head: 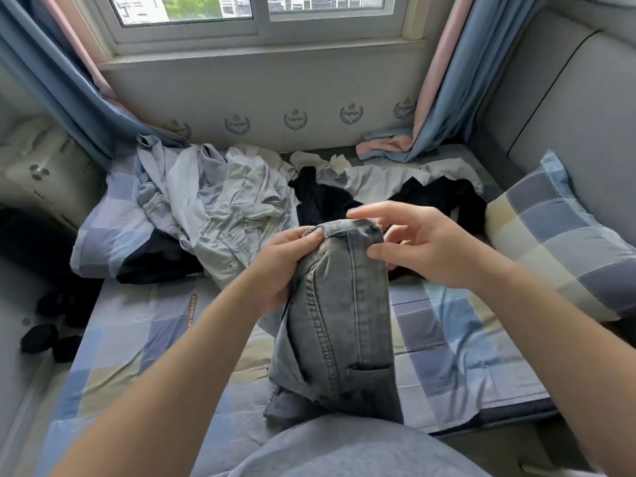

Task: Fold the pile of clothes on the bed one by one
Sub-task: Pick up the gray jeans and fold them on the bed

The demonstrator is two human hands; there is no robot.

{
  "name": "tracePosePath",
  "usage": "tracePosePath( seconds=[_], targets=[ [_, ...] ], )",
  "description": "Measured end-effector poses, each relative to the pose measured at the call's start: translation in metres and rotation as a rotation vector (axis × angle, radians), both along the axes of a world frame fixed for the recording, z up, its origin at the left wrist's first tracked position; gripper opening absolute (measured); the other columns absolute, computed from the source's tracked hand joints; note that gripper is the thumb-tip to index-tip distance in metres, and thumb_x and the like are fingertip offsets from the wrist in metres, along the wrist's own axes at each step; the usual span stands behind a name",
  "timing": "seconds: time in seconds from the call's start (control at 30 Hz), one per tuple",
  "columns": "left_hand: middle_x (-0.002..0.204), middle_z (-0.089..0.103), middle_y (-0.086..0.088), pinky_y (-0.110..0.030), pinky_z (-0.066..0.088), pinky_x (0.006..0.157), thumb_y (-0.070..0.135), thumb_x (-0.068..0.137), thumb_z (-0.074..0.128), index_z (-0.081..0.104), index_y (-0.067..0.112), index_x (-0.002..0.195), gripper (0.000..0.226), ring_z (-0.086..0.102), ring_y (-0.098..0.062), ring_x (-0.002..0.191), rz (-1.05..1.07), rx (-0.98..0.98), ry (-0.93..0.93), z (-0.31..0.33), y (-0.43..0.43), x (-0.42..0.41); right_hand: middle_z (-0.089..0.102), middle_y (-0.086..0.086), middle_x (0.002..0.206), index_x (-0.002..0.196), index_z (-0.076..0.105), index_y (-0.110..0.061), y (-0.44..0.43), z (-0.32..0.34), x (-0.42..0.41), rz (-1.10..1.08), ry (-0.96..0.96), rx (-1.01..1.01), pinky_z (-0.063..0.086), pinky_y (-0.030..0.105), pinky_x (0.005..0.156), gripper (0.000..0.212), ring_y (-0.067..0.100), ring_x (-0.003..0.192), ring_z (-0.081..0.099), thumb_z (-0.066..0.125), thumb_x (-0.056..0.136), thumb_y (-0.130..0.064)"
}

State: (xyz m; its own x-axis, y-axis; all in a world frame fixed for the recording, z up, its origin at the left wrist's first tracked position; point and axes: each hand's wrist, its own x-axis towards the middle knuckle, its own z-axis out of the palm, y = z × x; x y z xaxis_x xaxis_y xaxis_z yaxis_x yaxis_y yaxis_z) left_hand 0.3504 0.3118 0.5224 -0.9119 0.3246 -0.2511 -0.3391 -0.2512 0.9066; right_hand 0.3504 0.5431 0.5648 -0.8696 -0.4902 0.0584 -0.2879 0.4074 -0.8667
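Observation:
A pair of grey-blue jeans (339,315) hangs bunched lengthwise in front of me above the checked bed sheet (144,325). My left hand (282,266) grips the jeans near their top edge, fingers curled round the denim. My right hand (416,246) hovers at the top right of the jeans with fingers spread and fairly straight, the thumb touching the seam. Behind the jeans lies the pile: pale grey-blue shirts (220,201) on the left, black garments (444,197) and white pieces (378,173) on the right.
A checked pillow (564,235) leans at the right against a grey padded wall. Another pillow (103,235) lies at the left under the pile. Blue and pink curtains (444,98) hang beside the window. Dark socks (48,335) lie on the left ledge.

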Motion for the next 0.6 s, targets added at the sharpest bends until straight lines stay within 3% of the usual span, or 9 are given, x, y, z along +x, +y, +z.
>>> tracePosePath(
  seconds=[0.1, 0.2, 0.27, 0.33, 0.4, 0.47, 0.53, 0.6],
  targets=[
    [0.089, 0.075, -0.009, -0.028, 0.060, 0.071, 0.020, 0.085, 0.059, 0.081, 0.013, 0.089, 0.023, 0.073, -0.018, 0.077, -0.096, 0.012, -0.049, 0.005, -0.004, -0.002, 0.063, -0.004, 0.096, 0.105, 0.075, -0.026, -0.010, 0.000, -0.006, -0.004, 0.254, 0.107, 0.052, 0.028, 0.071, 0.018, 0.018, 0.081, 0.059, 0.074, 0.089, -0.017],
    [0.085, 0.076, -0.006, -0.026, 0.059, 0.067, 0.013, 0.097, 0.051, 0.083, 0.016, 0.083, 0.035, 0.073, -0.016, 0.074, -0.119, 0.016, -0.090, 0.005, -0.006, -0.003, 0.055, -0.002, 0.099, 0.093, 0.070, -0.014, -0.016, 0.005, -0.012, 0.077, 0.408, 0.183, 0.047, 0.025, 0.079, 0.003, 0.015, 0.088, 0.056, 0.069, 0.093, -0.017],
    [0.084, 0.074, -0.005, -0.027, 0.058, 0.068, 0.015, 0.099, 0.053, 0.081, 0.016, 0.085, 0.031, 0.071, -0.015, 0.072, -0.093, -0.005, -0.074, 0.003, -0.006, -0.005, 0.062, 0.000, 0.098, 0.090, 0.064, -0.012, -0.021, 0.012, -0.015, 0.093, 0.354, 0.198, 0.048, 0.026, 0.078, 0.008, 0.015, 0.086, 0.059, 0.064, 0.097, -0.015],
    [0.088, 0.072, -0.003, -0.027, 0.054, 0.073, 0.016, 0.096, 0.064, 0.075, 0.014, 0.093, 0.012, 0.068, -0.012, 0.075, 0.011, -0.184, 0.056, 0.002, -0.002, -0.008, 0.067, -0.003, 0.085, 0.088, 0.062, -0.014, -0.026, 0.020, -0.017, 0.052, 0.244, 0.154, 0.048, 0.026, 0.073, 0.011, 0.013, 0.077, 0.061, 0.061, 0.099, -0.015],
    [0.098, 0.070, 0.000, -0.026, 0.051, 0.079, 0.018, 0.092, 0.072, 0.068, 0.014, 0.101, 0.011, 0.066, -0.009, 0.085, 0.289, -0.468, 0.201, 0.002, 0.004, -0.009, 0.064, -0.006, 0.073, 0.085, 0.063, -0.015, -0.031, 0.026, -0.022, 0.000, 0.202, 0.164, 0.044, 0.022, 0.063, 0.014, 0.008, 0.065, 0.056, 0.062, 0.099, -0.017],
    [0.090, 0.066, 0.004, -0.022, 0.049, 0.072, 0.018, 0.092, 0.072, 0.062, 0.014, 0.096, 0.011, 0.061, -0.005, 0.078, 0.558, -0.558, 0.343, 0.008, 0.010, 0.001, 0.058, -0.005, 0.066, 0.083, 0.065, -0.014, -0.033, 0.026, -0.031, -0.097, 0.130, 0.163, 0.038, 0.023, 0.053, 0.017, 0.006, 0.053, 0.046, 0.062, 0.098, -0.020],
    [0.071, 0.058, 0.005, -0.023, 0.045, 0.058, 0.017, 0.093, 0.070, 0.058, 0.012, 0.084, 0.016, 0.052, -0.007, 0.060, 0.471, -0.512, 0.470, 0.011, 0.019, 0.020, 0.057, 0.004, 0.067, 0.082, 0.067, -0.011, -0.035, 0.026, -0.038, -0.242, 0.064, 0.069, 0.038, 0.030, 0.055, 0.019, 0.012, 0.056, 0.046, 0.065, 0.096, -0.023],
    [0.067, 0.056, 0.008, -0.021, 0.041, 0.054, 0.025, 0.091, 0.074, 0.057, 0.015, 0.084, 0.021, 0.051, -0.008, 0.056, 0.255, -0.499, 0.478, 0.007, 0.032, 0.038, 0.058, 0.012, 0.073, 0.080, 0.066, -0.006, -0.040, 0.029, -0.043, -0.367, -0.025, -0.075, 0.043, 0.037, 0.059, 0.021, 0.022, 0.064, 0.050, 0.065, 0.094, -0.022]
  ],
)
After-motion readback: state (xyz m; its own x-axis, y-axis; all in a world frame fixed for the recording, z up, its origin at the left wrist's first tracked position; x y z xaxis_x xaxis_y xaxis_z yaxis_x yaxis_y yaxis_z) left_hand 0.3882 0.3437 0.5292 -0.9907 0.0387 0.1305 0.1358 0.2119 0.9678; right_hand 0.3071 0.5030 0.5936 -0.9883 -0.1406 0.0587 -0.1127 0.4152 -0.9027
